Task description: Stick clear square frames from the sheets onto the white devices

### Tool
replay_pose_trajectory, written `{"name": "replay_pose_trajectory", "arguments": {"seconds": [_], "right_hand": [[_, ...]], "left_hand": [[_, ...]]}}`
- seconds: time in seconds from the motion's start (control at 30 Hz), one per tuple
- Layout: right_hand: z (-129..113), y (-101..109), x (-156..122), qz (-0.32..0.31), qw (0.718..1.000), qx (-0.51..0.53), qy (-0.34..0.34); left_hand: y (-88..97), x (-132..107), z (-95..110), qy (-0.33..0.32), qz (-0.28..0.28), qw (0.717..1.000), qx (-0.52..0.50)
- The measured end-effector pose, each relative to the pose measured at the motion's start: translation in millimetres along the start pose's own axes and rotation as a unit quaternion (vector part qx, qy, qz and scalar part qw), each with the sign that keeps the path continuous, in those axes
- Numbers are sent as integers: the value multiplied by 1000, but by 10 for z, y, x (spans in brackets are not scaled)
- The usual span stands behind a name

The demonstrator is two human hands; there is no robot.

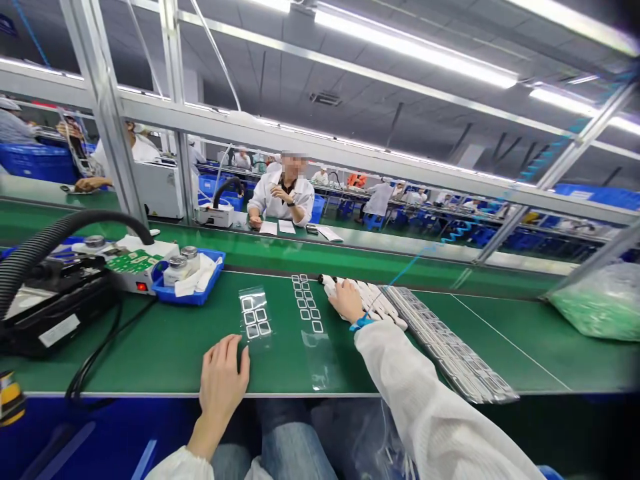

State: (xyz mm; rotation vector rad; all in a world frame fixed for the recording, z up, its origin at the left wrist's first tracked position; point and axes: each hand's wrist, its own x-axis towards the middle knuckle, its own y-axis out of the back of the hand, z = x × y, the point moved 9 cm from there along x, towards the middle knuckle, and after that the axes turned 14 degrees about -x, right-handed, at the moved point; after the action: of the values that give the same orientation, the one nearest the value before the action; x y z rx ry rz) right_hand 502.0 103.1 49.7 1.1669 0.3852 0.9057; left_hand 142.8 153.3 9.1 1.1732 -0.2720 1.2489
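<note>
My left hand [225, 372] lies at the front edge of the green bench, palm down and fingers stretched out, with nothing in it. Just beyond its fingertips is a clear sheet [255, 313] with several white-outlined rounded squares. A second strip of such square frames [307, 303] lies to the right, its clear film [319, 360] reaching towards me. My right hand [347, 301], wearing a blue wrist strap, has its fingers curled over the near left end of a row of white plastic pieces [373, 299]. Its fingertips are partly hidden against one piece.
Stacked strips of framed squares [453, 343] stretch along the right. At left stand a blue tray [203, 293] with jars and wipes, a device with a red switch [143, 287], a black hose [75, 223] and cables. A co-worker [283, 193] sits opposite. A green-filled bag [600, 300] sits far right.
</note>
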Motion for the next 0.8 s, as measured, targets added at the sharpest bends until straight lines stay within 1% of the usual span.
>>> {"name": "replay_pose_trajectory", "arguments": {"seconds": [0.07, 0.13, 0.23, 0.33, 0.4, 0.43, 0.47, 0.5, 0.53, 0.57, 0.6, 0.63, 0.67, 0.7, 0.73, 0.77, 0.8], "right_hand": [[-23, -60, 46, -2, 1000, -6, 18], [-110, -106, 98, -8, 999, -1, 39], [-266, -82, 171, -16, 998, 22, 64], [-284, 70, 195, -18, 995, 50, 80], [-168, 240, 160, -5, 994, 82, 71], [-79, 350, 119, 12, 991, 122, 57], [17, 471, 59, 35, 982, 185, 37], [101, 580, -22, 56, 962, 268, 13], [151, 663, -123, 69, 928, 365, -8], [144, 713, -236, 70, 883, 464, -25], [58, 733, -354, 56, 832, 551, -32], [-102, 734, -476, 28, 780, 625, -30], [-321, 730, -597, -7, 729, 684, -21], [-586, 733, -714, -45, 683, 729, -1], [-864, 745, -820, -80, 641, 763, 27], [-1137, 764, -910, -113, 608, 783, 61], [-1393, 785, -978, -144, 589, 789, 103]], "left_hand": [[-6, 2, -6, 6, 0, 1000, -12], [-3, 5, 2, 8, -2, 1000, -19], [9, 8, 16, 17, -10, 1000, -23], [15, -6, -6, 36, -19, 998, -39], [25, -22, -42, 57, -19, 996, -61], [35, -28, -65, 75, -16, 994, -77], [48, -30, -93, 97, -11, 990, -97], [59, -26, -121, 125, -3, 984, -124], [65, -13, -147, 156, 8, 975, -159], [52, 12, -166, 188, 15, 961, -202], [8, 50, -171, 218, 15, 942, -254], [-76, 98, -163, 250, 4, 915, -315], [-192, 154, -137, 280, -16, 879, -386], [-313, 212, -103, 310, -33, 830, -462], [-422, 269, -78, 342, -40, 772, -534], [-497, 322, -80, 374, -29, 710, -596], [-536, 370, -118, 403, -2, 655, -640]]}}
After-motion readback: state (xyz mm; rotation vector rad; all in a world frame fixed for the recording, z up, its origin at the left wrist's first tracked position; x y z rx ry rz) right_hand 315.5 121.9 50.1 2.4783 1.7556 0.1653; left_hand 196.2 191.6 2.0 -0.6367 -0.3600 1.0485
